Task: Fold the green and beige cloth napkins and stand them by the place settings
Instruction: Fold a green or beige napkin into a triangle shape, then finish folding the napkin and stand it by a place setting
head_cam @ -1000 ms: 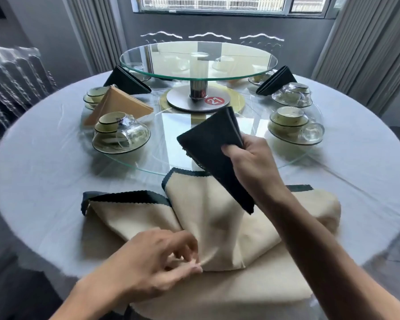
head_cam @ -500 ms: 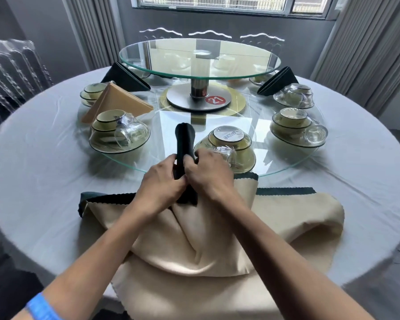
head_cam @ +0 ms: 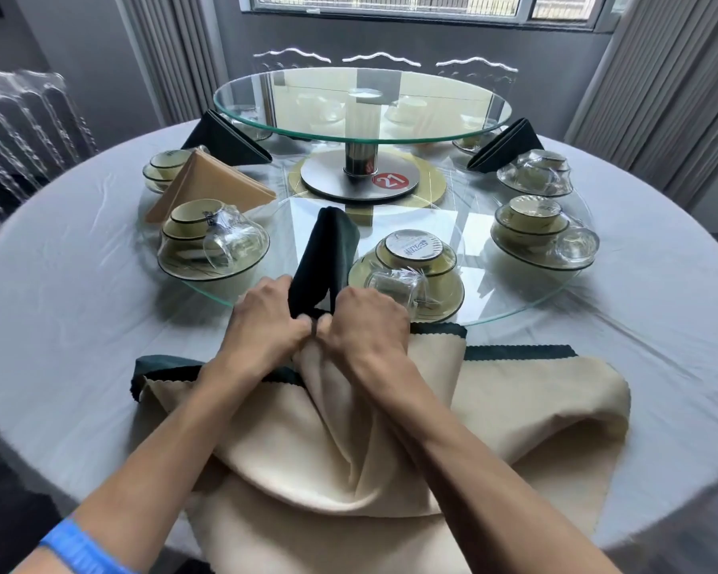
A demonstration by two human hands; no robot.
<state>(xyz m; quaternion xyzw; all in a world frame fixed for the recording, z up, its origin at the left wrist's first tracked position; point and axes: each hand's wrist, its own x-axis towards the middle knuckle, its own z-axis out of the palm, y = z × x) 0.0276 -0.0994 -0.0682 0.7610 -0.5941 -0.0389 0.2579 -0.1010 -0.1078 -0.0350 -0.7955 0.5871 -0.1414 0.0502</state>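
A folded dark green napkin (head_cam: 328,258) stands tent-like on the near rim of the glass turntable (head_cam: 527,300), left of a wrapped place setting (head_cam: 411,267). My left hand (head_cam: 266,325) and my right hand (head_cam: 369,325) each pinch one of its lower corners, spread a little apart. Under my forearms lies a heap of loose beige napkins (head_cam: 390,428) with dark green ones (head_cam: 162,366) beneath. A standing beige napkin (head_cam: 208,184) and two green ones (head_cam: 224,140) (head_cam: 506,145) are set by farther settings.
Wrapped bowl-and-glass settings (head_cam: 212,246) (head_cam: 544,238) ring the turntable. A raised glass tier (head_cam: 361,105) on a steel post with a red number 21 disc (head_cam: 390,181) fills the centre. Clear chairs (head_cam: 21,118) stand at left and behind the round white-clothed table (head_cam: 79,304).
My right hand carried the folded green napkin down onto the turntable rim. My left hand left the beige heap and joined it. The napkin's base has since opened wider.
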